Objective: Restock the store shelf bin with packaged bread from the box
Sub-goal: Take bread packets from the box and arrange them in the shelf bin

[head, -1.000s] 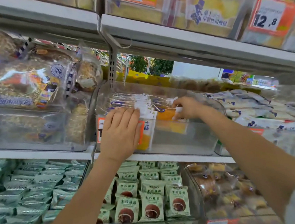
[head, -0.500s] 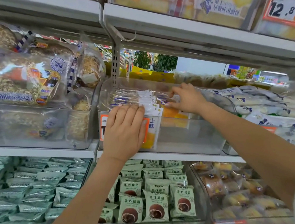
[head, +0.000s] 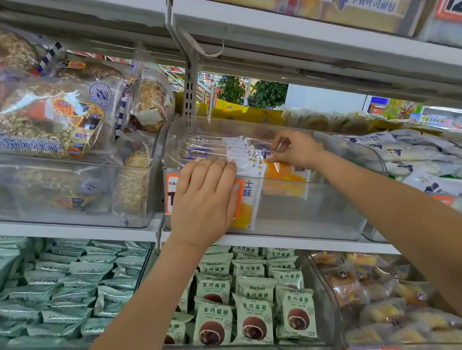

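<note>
A clear plastic shelf bin (head: 320, 211) sits on the middle shelf, with a row of white and yellow packaged bread (head: 235, 153) standing upright at its left side. My left hand (head: 205, 200) lies flat with straight fingers against the bin's front wall, over the orange price tag. My right hand (head: 294, 149) reaches over the rim into the bin and pinches the top edge of the rightmost bread pack. The bin's right half holds nothing. The box is not in view.
Oat bread bags (head: 49, 114) fill the bin to the left. White packs (head: 426, 165) lie in the bin to the right. Green snack packs (head: 251, 312) and small cakes (head: 382, 304) fill the lower bins. The upper shelf (head: 297, 35) hangs close overhead.
My right hand has slid a little leftward along the tops of the packs, staying on the pack edge. My left hand has kept its place on the bin front.
</note>
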### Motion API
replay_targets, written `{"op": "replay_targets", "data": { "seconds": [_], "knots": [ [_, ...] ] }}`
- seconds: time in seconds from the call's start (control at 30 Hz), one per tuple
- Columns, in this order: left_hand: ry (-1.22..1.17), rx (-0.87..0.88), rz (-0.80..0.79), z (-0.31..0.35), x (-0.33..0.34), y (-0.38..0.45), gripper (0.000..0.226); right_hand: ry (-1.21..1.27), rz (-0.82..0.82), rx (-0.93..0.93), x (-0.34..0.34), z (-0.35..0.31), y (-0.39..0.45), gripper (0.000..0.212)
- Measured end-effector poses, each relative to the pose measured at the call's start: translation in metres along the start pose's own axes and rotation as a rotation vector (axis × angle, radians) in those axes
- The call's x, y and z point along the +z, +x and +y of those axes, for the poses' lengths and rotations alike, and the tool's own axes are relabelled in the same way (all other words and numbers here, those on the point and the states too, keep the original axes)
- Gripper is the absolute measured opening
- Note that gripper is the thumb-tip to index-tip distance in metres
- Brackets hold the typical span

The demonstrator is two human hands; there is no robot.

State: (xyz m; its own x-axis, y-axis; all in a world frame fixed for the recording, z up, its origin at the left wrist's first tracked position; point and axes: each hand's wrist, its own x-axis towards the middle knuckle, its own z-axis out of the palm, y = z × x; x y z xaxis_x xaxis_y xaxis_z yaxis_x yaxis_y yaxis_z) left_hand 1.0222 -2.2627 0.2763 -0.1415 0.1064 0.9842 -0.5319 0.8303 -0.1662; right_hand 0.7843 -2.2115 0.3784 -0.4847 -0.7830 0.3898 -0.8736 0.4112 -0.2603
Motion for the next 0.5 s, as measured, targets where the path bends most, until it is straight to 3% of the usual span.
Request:
{"op": "replay_targets", "data": {
  "seconds": [0.3, 0.4, 0.5],
  "knots": [
    [0.007, -0.003, -0.035, 0.0, -0.002, 0.0, 0.039, 0.162, 0.052, -0.01, 0.0, -0.002, -0.003, 0.011],
    [-0.001, 0.002, -0.055, 0.0, -0.003, 0.002, 0.041, 0.333, 0.16, -0.005, -0.012, -0.012, -0.019, 0.011],
    [-0.021, -0.016, -0.106, 0.001, -0.004, 0.001, 0.041, 0.458, 0.372, -0.041, -0.03, -0.029, -0.054, 0.015]
  ]
}}
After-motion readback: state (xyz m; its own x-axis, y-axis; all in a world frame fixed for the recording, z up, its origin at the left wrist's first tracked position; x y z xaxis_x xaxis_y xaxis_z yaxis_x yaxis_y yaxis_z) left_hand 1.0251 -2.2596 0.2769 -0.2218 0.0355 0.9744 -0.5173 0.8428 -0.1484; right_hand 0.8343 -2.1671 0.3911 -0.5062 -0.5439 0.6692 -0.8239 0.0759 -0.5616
